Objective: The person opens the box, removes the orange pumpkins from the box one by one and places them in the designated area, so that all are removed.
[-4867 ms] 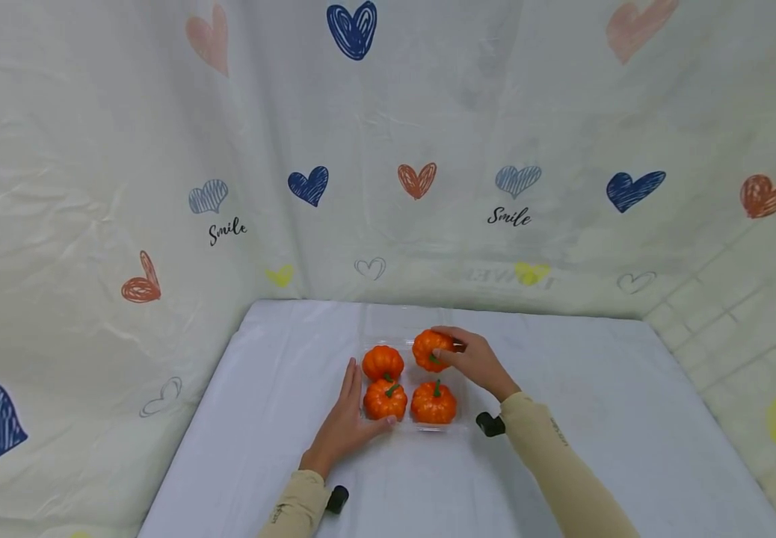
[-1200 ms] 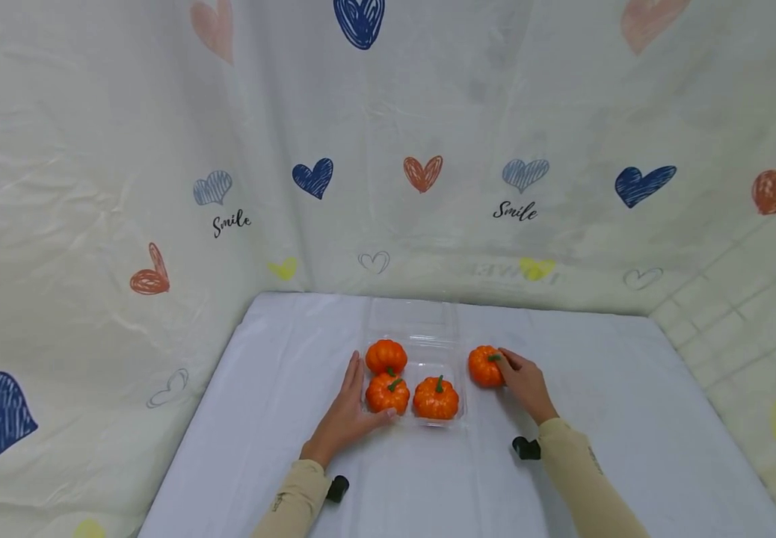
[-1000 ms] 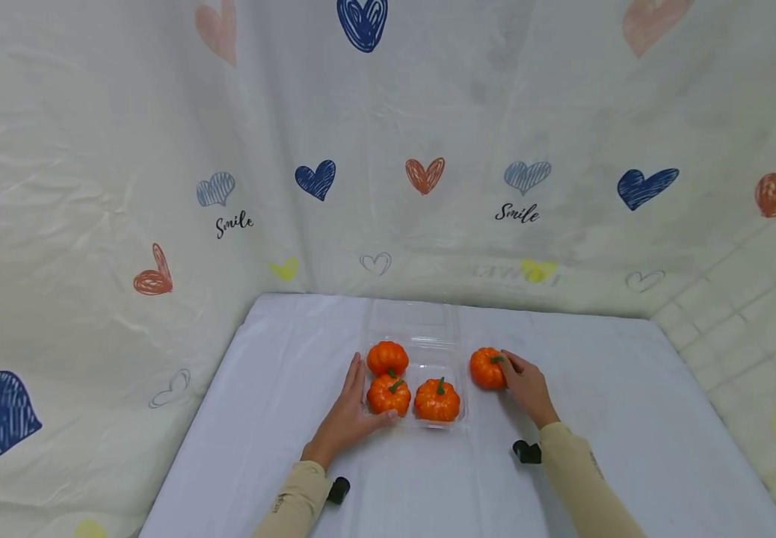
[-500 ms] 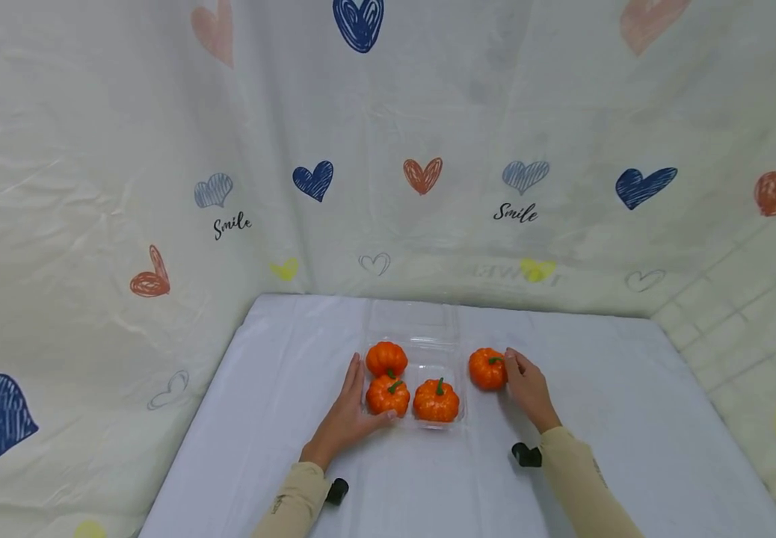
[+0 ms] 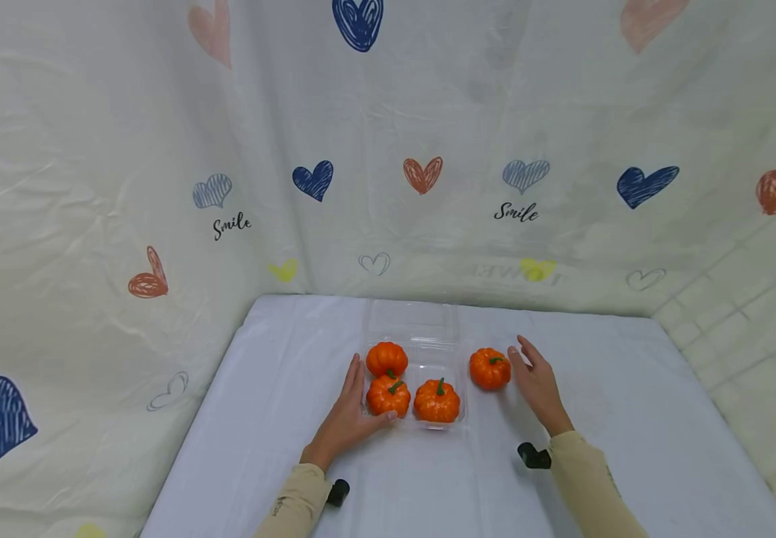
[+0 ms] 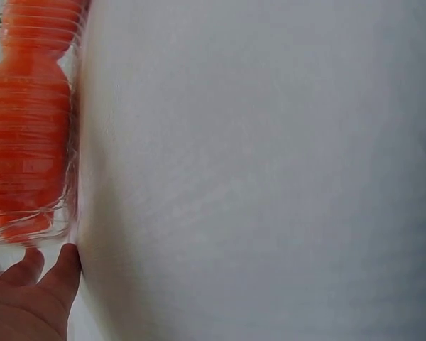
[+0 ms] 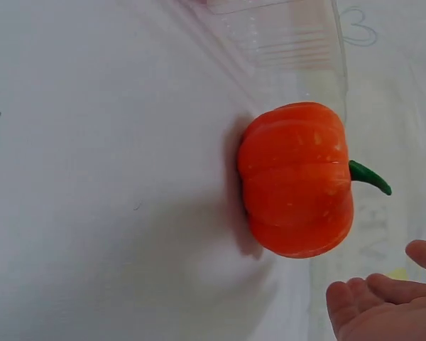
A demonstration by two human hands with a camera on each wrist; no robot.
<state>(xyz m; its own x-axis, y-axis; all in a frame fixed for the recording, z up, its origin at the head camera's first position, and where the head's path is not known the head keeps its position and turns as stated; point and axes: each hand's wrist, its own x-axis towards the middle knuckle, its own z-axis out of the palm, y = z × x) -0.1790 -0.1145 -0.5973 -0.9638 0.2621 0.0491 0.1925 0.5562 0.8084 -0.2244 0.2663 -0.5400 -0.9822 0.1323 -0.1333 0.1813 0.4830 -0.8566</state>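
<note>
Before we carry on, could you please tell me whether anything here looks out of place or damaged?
Nothing looks spilled or damaged. The one stray is an orange pumpkin sitting on the tablecloth, right of the clear container that holds the other three pumpkins.

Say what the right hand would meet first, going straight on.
The right hand would probably meet the heart-printed backdrop first; the nearest pumpkin seems left of its path, though depth is unclear.
</note>
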